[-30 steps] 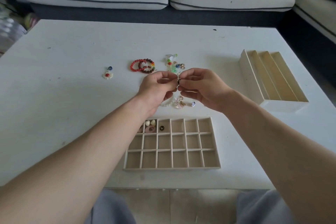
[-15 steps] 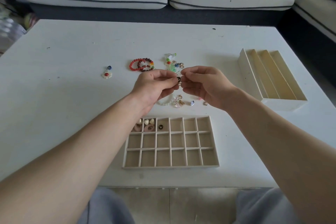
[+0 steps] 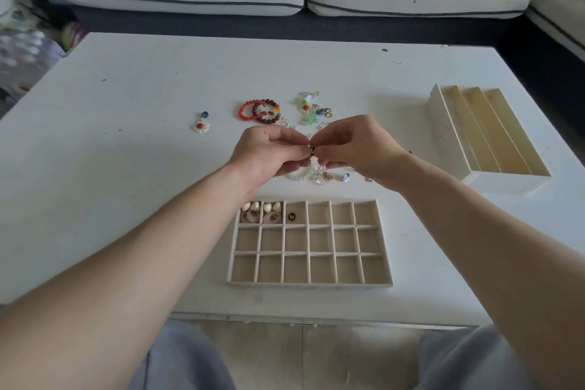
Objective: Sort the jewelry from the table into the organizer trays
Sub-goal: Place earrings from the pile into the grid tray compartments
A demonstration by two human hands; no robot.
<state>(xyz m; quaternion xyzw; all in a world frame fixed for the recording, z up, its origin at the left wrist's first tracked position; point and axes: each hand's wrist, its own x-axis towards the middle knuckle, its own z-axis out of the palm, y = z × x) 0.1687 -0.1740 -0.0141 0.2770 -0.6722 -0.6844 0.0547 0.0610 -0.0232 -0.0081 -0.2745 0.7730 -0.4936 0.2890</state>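
Head view: nearest, the grid tray [image 3: 308, 284] sits on the bench, with a black stud [image 3: 291, 216] in its far row, third cell from the left. Just beyond, at 12 o'clock, the left hand [image 3: 266, 157] and right hand [image 3: 359, 149] pinch a black piece [image 3: 312, 150] between curled fingers, over loose jewelry. It is probably the stud's mate, so the next move is to lower it into that cell. The bracelets [image 3: 259, 111] wait at 11 o'clock.

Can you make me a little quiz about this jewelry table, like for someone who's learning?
1. True or false: the bracelets lie in the long tray.
2. What do the left hand and the right hand pinch together? A) a small black piece; B) a key; C) a coin.
3. How many compartments of the grid tray hold something?
Key: 1 false; 2 A; 3 three.
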